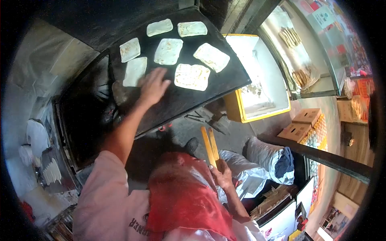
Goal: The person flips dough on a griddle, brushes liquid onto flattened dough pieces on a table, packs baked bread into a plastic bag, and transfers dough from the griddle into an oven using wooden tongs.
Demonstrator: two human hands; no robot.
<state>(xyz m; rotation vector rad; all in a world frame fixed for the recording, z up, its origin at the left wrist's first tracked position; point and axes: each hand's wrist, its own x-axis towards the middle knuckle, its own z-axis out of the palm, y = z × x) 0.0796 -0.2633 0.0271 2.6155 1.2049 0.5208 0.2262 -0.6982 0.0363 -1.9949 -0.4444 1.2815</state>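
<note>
Several pale, flat dough pieces lie spread over a black griddle [161, 108]; some have browned spots. My left hand [154, 86] is open, palm down, low over the griddle. Its fingers reach the right edge of one plain dough piece [135, 71]; whether they press on it I cannot tell. To the right of that hand lies a spotted dough piece [192, 77], and above it another dough piece [169, 51]. Away from the griddle, close to my red apron [181, 197], my right hand [222, 174] grips a pair of wooden tongs [210, 144], tips pointing up and slightly apart.
A white box with a yellow rim [241, 106] stands right of the griddle. Beyond it, a glass case holds fried dough sticks [290, 37]. Cardboard boxes [307, 116], egg trays and a white sack [265, 156] are at the right. A dark opening [86, 120] lies left.
</note>
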